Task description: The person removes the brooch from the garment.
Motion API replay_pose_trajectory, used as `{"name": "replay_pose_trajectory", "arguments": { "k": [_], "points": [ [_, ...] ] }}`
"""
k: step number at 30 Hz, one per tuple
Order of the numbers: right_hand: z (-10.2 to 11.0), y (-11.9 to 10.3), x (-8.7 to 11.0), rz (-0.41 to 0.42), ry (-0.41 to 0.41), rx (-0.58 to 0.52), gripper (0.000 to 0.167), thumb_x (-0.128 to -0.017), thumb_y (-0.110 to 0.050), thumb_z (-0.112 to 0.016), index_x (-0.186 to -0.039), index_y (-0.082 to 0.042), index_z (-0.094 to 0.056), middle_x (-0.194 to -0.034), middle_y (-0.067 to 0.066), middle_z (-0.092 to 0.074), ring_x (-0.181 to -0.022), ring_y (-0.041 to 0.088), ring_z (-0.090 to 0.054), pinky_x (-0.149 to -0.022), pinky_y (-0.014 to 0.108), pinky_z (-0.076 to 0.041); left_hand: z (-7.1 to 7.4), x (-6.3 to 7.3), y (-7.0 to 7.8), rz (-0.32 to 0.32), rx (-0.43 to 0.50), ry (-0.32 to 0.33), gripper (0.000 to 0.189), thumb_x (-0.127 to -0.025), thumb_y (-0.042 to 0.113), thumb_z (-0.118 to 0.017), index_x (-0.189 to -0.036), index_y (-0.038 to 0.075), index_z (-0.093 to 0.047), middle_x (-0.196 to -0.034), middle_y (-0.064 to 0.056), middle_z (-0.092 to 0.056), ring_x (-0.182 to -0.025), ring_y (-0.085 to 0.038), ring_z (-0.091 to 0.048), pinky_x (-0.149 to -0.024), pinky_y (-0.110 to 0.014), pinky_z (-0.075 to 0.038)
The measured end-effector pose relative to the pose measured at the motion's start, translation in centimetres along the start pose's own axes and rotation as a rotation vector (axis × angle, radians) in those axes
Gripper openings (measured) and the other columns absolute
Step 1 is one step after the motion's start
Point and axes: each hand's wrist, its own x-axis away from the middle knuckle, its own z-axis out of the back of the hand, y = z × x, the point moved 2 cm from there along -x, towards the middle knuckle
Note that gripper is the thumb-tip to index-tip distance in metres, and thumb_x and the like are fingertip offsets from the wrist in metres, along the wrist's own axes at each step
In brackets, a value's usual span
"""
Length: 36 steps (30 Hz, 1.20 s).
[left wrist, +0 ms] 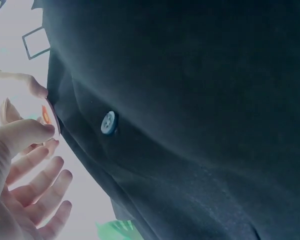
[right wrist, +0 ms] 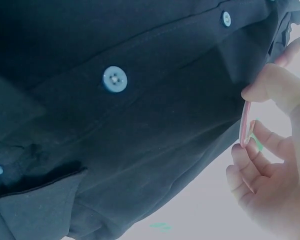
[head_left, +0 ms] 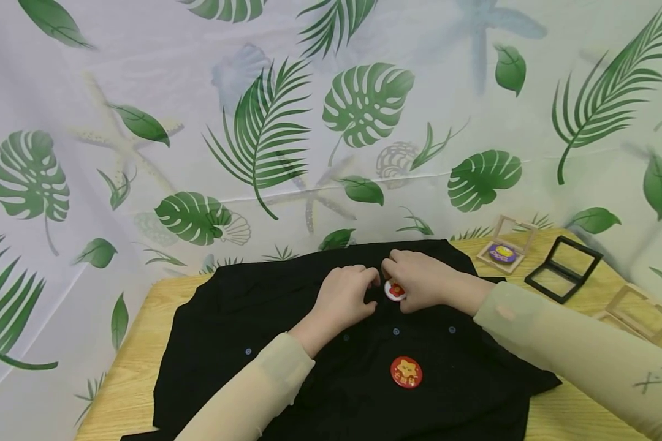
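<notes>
Between thumb and fingers my right hand (head_left: 419, 278) pinches a round white pin badge (head_left: 393, 290) with a red flower on it. The badge is over the upper part of a black buttoned shirt (head_left: 303, 398) and shows edge-on in the right wrist view. Just left of it is my left hand (head_left: 342, 291), its thumb and forefinger apart, with a small gap to the badge in the head view. In the left wrist view the left thumb (left wrist: 32, 132) overlaps the badge's rim. A red round badge (head_left: 406, 372) with a yellow star sits lower on the shirt.
Right of the shirt, on the wooden table (head_left: 124, 373), stand an opened beige frame case (head_left: 504, 248) with a purple and yellow badge, an opened black case (head_left: 563, 269) and another beige case (head_left: 637, 312). A leaf-print cloth (head_left: 287, 37) hangs behind.
</notes>
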Motion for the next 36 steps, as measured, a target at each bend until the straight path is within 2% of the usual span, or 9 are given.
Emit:
{"name": "replay_pose_trajectory", "arguments": {
  "k": [13,20,31,36],
  "points": [
    [-0.1,0.1,0.0,-0.018,-0.007,-0.013,0.044,-0.071,-0.020,-0.091,-0.104,-0.011,-0.062,-0.094,0.004,-0.057,-0.082,0.017,-0.053,-0.076,0.036,-0.051,-0.2,-0.1,0.3,-0.022,-0.008,-0.009,0.028,-0.088,0.030,-0.087,-0.111,0.019,-0.076,-0.099,0.005,-0.074,-0.084,-0.012,-0.067,-0.078,-0.030,-0.054],
    [0.0,0.2,-0.1,-0.037,-0.008,-0.057,0.045,-0.074,-0.021,-0.090,-0.108,-0.008,-0.064,-0.096,0.005,-0.059,-0.083,0.016,-0.055,-0.077,0.035,-0.055,-0.5,-0.3,0.5,-0.053,-0.034,0.022,0.029,-0.087,0.032,-0.088,-0.110,0.020,-0.075,-0.096,0.005,-0.073,-0.083,-0.012,-0.067,-0.075,-0.029,-0.053],
    [0.1,0.2,-0.2,-0.028,-0.003,-0.082,0.042,-0.075,-0.022,-0.089,-0.104,-0.007,-0.065,-0.092,0.005,-0.059,-0.078,0.015,-0.053,-0.072,0.032,-0.051,-0.3,-0.6,1.1,-0.085,-0.057,0.039,0.032,-0.088,0.031,-0.088,-0.115,0.020,-0.075,-0.099,0.004,-0.073,-0.087,-0.013,-0.068,-0.077,-0.031,-0.055],
    [0.1,0.3,-0.2,-0.028,0.005,-0.096,0.038,-0.075,-0.022,-0.088,-0.101,-0.007,-0.065,-0.090,0.004,-0.059,-0.077,0.015,-0.052,-0.070,0.030,-0.049,-0.5,-0.8,1.3,-0.108,-0.099,0.043,0.031,-0.087,0.031,-0.088,-0.115,0.022,-0.076,-0.101,0.005,-0.073,-0.090,-0.013,-0.069,-0.079,-0.031,-0.055]
  ]
}}
